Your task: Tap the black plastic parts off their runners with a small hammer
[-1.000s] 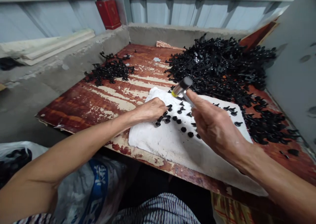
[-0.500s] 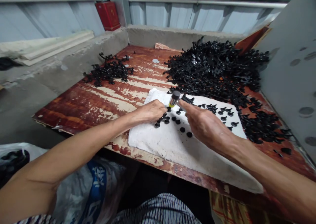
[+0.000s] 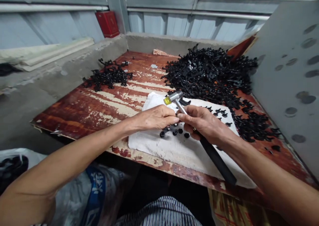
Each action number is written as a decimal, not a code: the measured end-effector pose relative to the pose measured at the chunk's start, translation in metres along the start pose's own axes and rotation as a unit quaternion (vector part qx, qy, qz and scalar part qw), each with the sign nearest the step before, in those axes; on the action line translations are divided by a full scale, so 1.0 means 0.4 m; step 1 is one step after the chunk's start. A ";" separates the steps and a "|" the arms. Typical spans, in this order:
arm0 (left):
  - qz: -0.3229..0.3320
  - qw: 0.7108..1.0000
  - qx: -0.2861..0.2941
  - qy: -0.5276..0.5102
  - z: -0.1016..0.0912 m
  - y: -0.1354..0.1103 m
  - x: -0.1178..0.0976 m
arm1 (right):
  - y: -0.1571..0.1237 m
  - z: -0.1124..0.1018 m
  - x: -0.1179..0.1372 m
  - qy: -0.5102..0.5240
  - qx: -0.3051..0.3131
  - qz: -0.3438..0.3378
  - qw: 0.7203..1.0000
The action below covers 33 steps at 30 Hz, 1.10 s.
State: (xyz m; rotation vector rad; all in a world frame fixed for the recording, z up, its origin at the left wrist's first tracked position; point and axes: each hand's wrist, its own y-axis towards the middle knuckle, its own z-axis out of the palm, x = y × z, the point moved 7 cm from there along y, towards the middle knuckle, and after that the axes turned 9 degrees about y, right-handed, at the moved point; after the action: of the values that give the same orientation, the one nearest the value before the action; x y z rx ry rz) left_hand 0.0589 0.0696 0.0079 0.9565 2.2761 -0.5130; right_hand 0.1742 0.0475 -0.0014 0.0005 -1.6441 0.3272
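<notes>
My right hand (image 3: 203,121) is closed round a small mallet (image 3: 216,159) with a black grip and a metal head with one yellow face and one dark face. The mallet's head tilts up above the fingers, off the cloth. My left hand (image 3: 160,117) is closed on a small black part, mostly hidden by the fingers, and its fingertips meet those of my right hand. Under both hands lies a folded white cloth (image 3: 154,149). Small round black pieces (image 3: 186,135) and several black parts with round ends (image 3: 162,134) rest on it, some showing shiny metal spots.
A large heap of black parts (image 3: 209,69) covers the back right of the worn red-brown board (image 3: 99,106). A smaller pile (image 3: 108,75) sits at the left. A spotted grey panel (image 3: 294,69) bounds the right side; a red box (image 3: 107,24) stands in the corner.
The mallet has lifted from the part, and its yellow face has turned from down to the left. Both hands have come together at the fingertips. The view has tilted slightly up.
</notes>
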 end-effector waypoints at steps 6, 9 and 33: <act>-0.093 0.988 -0.123 0.019 -0.060 -0.084 0.064 | -0.067 -0.034 -0.026 0.100 -0.101 -0.031 0.989; -0.095 0.992 -0.085 0.010 -0.025 -0.104 0.052 | -0.087 -0.028 -0.038 0.110 -0.128 -0.046 0.985; -0.086 0.994 0.055 -0.039 0.042 -0.016 0.077 | -0.189 -0.025 -0.164 0.180 -0.108 0.013 0.978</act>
State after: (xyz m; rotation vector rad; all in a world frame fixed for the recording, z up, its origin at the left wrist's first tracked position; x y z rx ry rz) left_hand 0.0433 0.0716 -0.0243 0.7816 2.2912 -0.7422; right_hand 0.2056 -0.0354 -0.0488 -0.2314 -1.3117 0.1554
